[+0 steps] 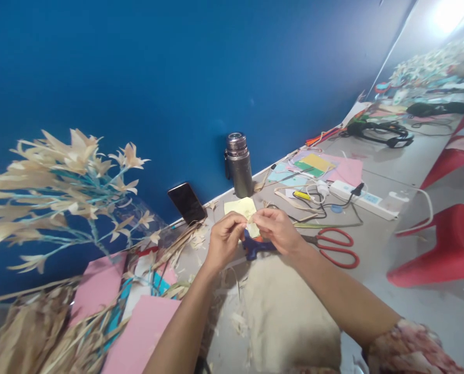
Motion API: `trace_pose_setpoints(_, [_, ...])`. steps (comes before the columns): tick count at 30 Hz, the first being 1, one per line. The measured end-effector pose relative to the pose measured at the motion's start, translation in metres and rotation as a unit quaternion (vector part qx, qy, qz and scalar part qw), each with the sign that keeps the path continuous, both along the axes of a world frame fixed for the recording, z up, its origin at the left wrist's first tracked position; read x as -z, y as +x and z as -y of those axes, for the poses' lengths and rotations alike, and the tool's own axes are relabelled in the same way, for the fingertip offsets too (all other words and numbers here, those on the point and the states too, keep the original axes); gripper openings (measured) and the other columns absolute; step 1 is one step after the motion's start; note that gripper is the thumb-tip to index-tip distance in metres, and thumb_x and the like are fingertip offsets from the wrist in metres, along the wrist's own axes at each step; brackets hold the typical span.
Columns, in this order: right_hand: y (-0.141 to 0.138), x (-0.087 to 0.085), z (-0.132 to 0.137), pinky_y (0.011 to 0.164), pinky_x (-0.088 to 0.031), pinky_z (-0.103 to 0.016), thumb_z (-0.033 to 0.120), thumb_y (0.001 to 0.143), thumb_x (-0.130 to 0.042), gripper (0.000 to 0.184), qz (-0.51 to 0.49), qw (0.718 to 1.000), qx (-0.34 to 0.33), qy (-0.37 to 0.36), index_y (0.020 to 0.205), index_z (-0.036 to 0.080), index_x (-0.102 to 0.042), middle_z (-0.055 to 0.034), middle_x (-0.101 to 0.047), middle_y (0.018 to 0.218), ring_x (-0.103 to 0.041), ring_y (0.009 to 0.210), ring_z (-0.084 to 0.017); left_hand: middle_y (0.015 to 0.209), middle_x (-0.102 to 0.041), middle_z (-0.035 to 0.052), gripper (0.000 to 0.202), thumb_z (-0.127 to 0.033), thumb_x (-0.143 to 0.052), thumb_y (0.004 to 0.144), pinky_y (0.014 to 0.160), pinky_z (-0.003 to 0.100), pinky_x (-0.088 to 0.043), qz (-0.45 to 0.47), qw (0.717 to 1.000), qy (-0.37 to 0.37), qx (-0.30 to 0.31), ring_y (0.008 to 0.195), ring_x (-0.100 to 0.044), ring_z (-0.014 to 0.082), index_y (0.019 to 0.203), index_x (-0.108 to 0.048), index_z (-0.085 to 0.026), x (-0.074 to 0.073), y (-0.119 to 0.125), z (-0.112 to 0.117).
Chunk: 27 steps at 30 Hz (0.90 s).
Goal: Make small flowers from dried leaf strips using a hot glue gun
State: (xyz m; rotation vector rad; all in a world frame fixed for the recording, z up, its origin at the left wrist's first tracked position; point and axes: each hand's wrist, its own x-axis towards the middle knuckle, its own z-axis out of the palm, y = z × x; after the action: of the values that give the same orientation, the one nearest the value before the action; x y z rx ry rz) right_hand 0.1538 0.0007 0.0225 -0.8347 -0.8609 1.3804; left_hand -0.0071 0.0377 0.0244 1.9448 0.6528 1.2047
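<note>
My left hand [227, 234] and my right hand [276, 228] meet in front of me, fingertips pinched close together. Whatever lies between the fingers is too small to make out. Just behind them is a pale yellow paper [237, 205] on the table. Under the hands sits a dark blue object [251, 253], mostly covered, its kind unclear. Scissors with red handles [339, 248] lie beside my right wrist, their blades partly hidden. A beige cloth [290, 317] spreads below my forearms.
A flask [241, 166] and a phone [187, 202] stand against the blue wall. Pale artificial flowers [72, 176] rise at left above pink sheets [142, 332] and dried strips [33, 322]. A power strip [364, 200], cables and coloured papers lie right; red stools [446, 249] stand beyond.
</note>
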Motion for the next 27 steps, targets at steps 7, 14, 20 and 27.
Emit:
trace_pose_setpoints(7, [0.006,0.000,-0.001,0.044,-0.014,-0.020,0.034,0.068,-0.083,0.032,-0.049,0.992,-0.109,-0.039,0.062,0.013,-0.060,0.0090,-0.033,0.051,-0.021,0.046,-0.002,0.074,-0.062,0.0040,0.017,-0.022,-0.055,0.095,0.061,0.025,-0.044,-0.039,0.993,0.108,0.034,0.064,-0.056,0.0127,0.085,-0.067,-0.017,-0.010,-0.004,-0.002])
trace_pose_setpoints(14, [0.001,0.004,-0.001,0.043,-0.014,-0.015,0.027,0.066,-0.085,0.034,-0.145,0.974,-0.151,-0.086,0.062,0.014,-0.054,0.0074,-0.033,0.056,-0.025,0.050,-0.004,0.074,-0.062,0.0039,0.016,-0.023,-0.057,0.094,0.061,0.026,-0.045,-0.041,0.994,0.091,0.047,0.066,-0.059,0.0141,0.084,-0.068,-0.017,-0.009,-0.007,-0.002])
trace_pose_setpoints(20, [0.007,0.001,0.001,0.046,-0.011,-0.019,0.033,0.071,-0.082,0.032,-0.071,0.983,-0.164,-0.040,0.063,0.012,-0.058,0.0080,-0.032,0.054,-0.020,0.050,-0.004,0.078,-0.066,0.0059,0.012,-0.022,-0.059,0.093,0.064,0.027,-0.046,-0.065,0.991,0.089,0.078,0.069,-0.060,0.0146,0.087,-0.069,-0.017,-0.017,-0.012,-0.005])
trace_pose_setpoints(27, [0.007,0.004,0.002,0.047,-0.011,-0.020,0.034,0.071,-0.081,0.030,-0.054,0.984,-0.162,-0.044,0.066,0.013,-0.060,0.0093,-0.030,0.053,-0.018,0.049,-0.004,0.077,-0.068,0.0064,0.016,-0.026,-0.059,0.093,0.067,0.029,-0.047,-0.082,0.989,0.105,0.061,0.071,-0.062,0.0161,0.083,-0.068,-0.017,-0.020,-0.011,-0.002])
